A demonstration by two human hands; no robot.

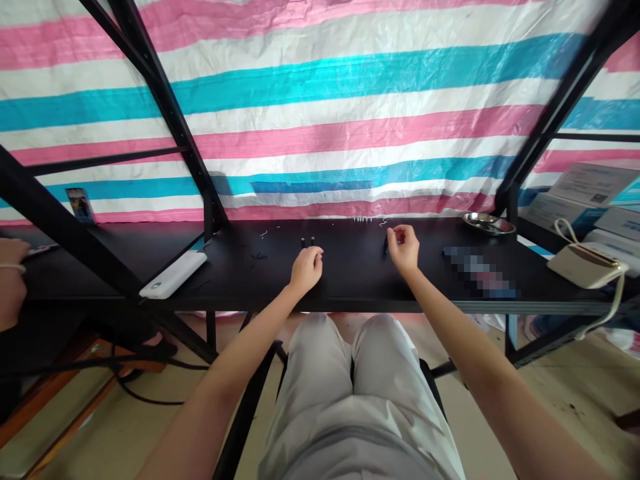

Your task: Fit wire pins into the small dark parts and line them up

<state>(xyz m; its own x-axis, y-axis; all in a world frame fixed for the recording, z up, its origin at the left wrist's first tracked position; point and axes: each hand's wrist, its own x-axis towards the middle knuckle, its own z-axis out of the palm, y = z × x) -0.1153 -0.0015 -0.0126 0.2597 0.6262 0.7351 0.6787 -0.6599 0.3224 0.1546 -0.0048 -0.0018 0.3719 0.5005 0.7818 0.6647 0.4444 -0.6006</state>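
My left hand (pixel 307 270) rests on the black table (pixel 350 287) with its fingers curled together. Just past its fingertips stand two small dark pieces with light tips (pixel 308 243); whether the fingers grip them is hidden. To the right, my right hand (pixel 404 248) is closed in a pinch by a small dark piece (pixel 386 244), too small to name. Beyond the hands, several tiny white coiled bits (pixel 363 220) lie in a row along the back edge, with a squiggly white bit (pixel 383 222) beside them. Thin black bits (pixel 259 256) lie left of my left hand.
A long white case (pixel 173 274) lies on the left, near a black metal post (pixel 165 100). A round metal dish (pixel 489 224), a pixelated item (pixel 480 272) and a cream pouch (pixel 583 265) are on the right. Another person's hand (pixel 11 283) shows at far left.
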